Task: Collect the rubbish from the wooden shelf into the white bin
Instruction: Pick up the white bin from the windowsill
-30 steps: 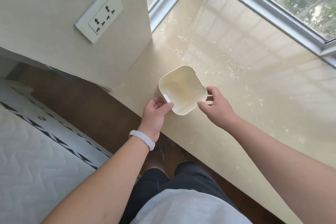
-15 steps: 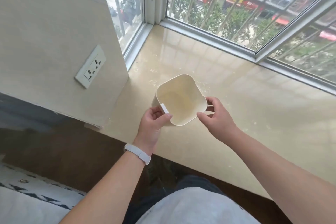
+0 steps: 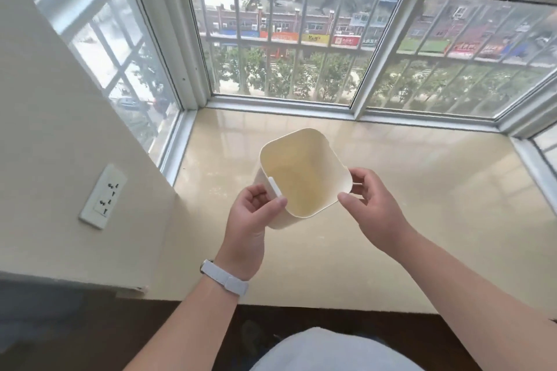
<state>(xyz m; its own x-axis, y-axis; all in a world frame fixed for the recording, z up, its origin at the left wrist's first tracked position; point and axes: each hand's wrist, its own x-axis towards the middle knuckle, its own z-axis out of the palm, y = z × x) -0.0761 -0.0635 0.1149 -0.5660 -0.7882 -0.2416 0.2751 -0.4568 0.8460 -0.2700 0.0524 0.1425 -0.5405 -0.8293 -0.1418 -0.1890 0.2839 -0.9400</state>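
**Bin held between two hands above the window ledge**

Left hand (image 3: 251,217) pinches the near-left rim; the white bin (image 3: 304,172), mouth up and empty, sits between; right hand (image 3: 372,205) fingers grasp its right side. No wooden shelf in view.

A smooth, matt plastic white bin (image 3: 304,172) is held between both hands. Under them a glossy, polished stone-like sill (image 3: 422,220) is seen. A matt band (image 3: 224,277) is worn on the left wrist.
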